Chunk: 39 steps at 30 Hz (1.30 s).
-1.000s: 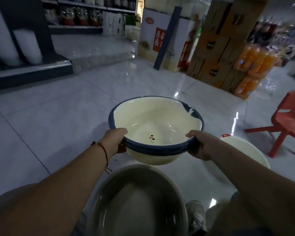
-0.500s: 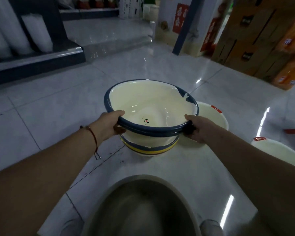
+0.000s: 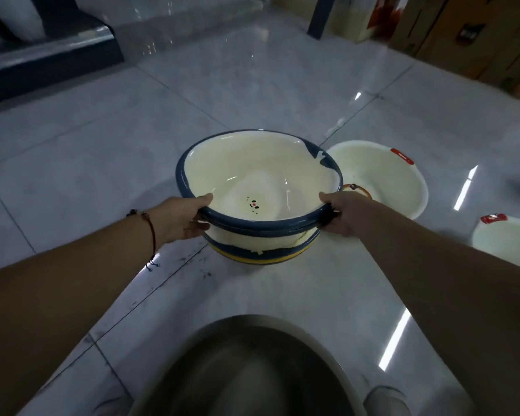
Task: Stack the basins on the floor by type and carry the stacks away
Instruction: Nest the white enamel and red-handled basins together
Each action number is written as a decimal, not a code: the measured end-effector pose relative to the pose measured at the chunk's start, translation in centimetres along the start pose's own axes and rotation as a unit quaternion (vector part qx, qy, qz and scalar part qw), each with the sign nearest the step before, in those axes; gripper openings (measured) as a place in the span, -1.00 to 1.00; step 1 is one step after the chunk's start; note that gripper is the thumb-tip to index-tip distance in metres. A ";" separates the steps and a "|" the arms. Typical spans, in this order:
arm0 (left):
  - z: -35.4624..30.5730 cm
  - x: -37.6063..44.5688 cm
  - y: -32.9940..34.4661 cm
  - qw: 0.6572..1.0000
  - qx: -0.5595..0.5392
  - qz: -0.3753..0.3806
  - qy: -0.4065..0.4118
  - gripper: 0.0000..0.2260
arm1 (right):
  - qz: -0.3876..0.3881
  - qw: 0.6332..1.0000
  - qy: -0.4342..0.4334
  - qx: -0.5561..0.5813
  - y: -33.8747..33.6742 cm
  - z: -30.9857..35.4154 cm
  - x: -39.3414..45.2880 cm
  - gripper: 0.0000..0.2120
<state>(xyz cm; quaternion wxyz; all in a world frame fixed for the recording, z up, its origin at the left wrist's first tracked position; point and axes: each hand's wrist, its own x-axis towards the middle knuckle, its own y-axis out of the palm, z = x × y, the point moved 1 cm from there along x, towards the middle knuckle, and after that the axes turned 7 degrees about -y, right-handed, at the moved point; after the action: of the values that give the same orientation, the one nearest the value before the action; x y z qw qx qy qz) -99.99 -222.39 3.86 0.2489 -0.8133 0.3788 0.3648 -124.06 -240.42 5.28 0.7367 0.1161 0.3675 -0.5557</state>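
A cream basin with a dark blue rim (image 3: 261,175) and a small face print inside sits nested in a similar basin with a blue and yellow rim (image 3: 261,256) on the floor. My left hand (image 3: 180,217) grips the blue rim on its left side and my right hand (image 3: 336,214) grips it on the right. A plain white basin with a red tag (image 3: 382,175) rests on the floor just behind and right of the stack. Another white basin with a red label (image 3: 508,241) shows at the right edge. A grey basin (image 3: 252,370) lies close below me.
Glossy grey floor tiles (image 3: 102,163) surround the basins. A dark shelf base (image 3: 42,64) runs along the far left. Cardboard boxes (image 3: 463,34) stand at the far right, with a blue post (image 3: 321,16) beside them. My shoe (image 3: 388,400) shows at the bottom right.
The view has tilted down and forward. The blue-rimmed basin has come down from mid-air into the basin with the blue and yellow rim on the floor, both hands still on it.
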 end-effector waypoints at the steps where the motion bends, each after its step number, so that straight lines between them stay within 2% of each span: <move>1: 0.3 0.3 0.2 1.000 0.000 0.001 -0.005 -0.75 | 0.000 1.000 0.001 -0.010 0.1 -0.3 0.4 -0.67; 4: 1.7 1.3 0.9 1.000 0.019 -0.005 -0.015 -0.75 | -0.002 0.999 0.022 -0.041 0.4 -1.5 1.2 -0.64; 8: 3.2 1.3 1.7 0.996 0.071 -0.006 -0.046 -0.69 | 0.001 0.996 0.063 -0.057 -0.2 -2.8 0.7 -0.75; 11: 4.4 0.7 1.8 0.986 0.143 0.002 -0.080 -0.59 | 0.013 0.993 0.073 -0.090 -1.3 -3.8 -0.2 -0.74; 14: 6.1 0.1 1.8 0.965 0.243 0.006 -0.099 -0.40 | 0.030 0.980 0.108 -0.165 -2.6 -6.5 -1.2 -0.71; 16: 7.6 -0.6 2.1 0.946 0.314 0.002 -0.082 -0.38 | 0.044 0.965 0.147 -0.214 -3.5 -8.8 -1.9 -0.64; 19: 9.6 -0.6 3.1 0.952 0.307 -0.004 0.013 -0.57 | 0.035 0.954 0.173 -0.243 -5.0 -11.3 -2.8 -0.57; 22: 10.4 -0.8 4.6 0.957 0.274 0.028 0.090 -0.74 | 0.015 0.945 0.159 -0.285 -6.8 -12.4 -3.3 -0.59; 24: 10.7 -0.6 5.7 0.953 0.283 0.044 0.099 -0.73 | 0.003 0.940 0.145 -0.310 -7.7 -12.7 -3.2 -0.70; 27: 11.8 0.6 7.4 0.934 0.345 0.044 0.080 -0.60 | 0.011 0.926 0.139 -0.352 -8.6 -13.6 -2.8 -0.83; 29: 12.4 1.4 8.0 0.926 0.369 0.036 0.074 -0.56 | 0.015 0.941 0.119 -0.316 -8.9 -14.1 -1.6 -0.81; 33: 12.3 2.6 8.1 0.920 0.382 0.034 0.084 -0.60 | -0.006 0.936 0.179 -0.302 -9.0 -14.6 -0.7 -0.67; 36: 12.3 2.6 8.2 0.915 0.392 0.021 0.096 -0.61 | 0.017 0.922 0.147 -0.357 -9.2 -13.5 -0.6 -0.65; 39: 12.1 1.6 8.7 0.880 0.463 -0.029 0.103 -0.55 | 0.040 0.897 0.054 -0.437 -10.3 -12.2 -1.5 -0.62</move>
<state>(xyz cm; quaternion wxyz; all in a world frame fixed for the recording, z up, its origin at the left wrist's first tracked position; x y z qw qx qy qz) -111.18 -219.95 -5.90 0.5672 -0.6485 0.5047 0.0545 -138.58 -235.87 0.14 0.7137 -0.1734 0.6076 -0.3023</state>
